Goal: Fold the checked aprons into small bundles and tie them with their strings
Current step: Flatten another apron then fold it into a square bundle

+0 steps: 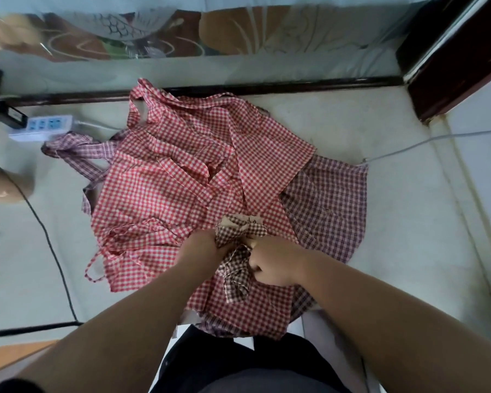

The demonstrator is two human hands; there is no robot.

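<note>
A small brown-checked apron bundle (240,231) sits on top of a heap of spread aprons on the floor. My left hand (210,245) grips the bundle from its left side. My right hand (272,263) is curled round the bundle's brown-checked strings (236,279), which hang down toward me. Under the bundle lies a large red-checked apron (165,177), rumpled, with loose straps. A purple-checked apron (329,205) shows beneath it on the right, and another purple-checked piece (77,150) sticks out at the left.
A white power strip (44,124) lies at the far left with a black cable (51,245) running along the floor. A grey cable (437,139) runs in from the right. A dark wooden post (448,66) stands at the back right; a patterned wall panel (210,32) behind.
</note>
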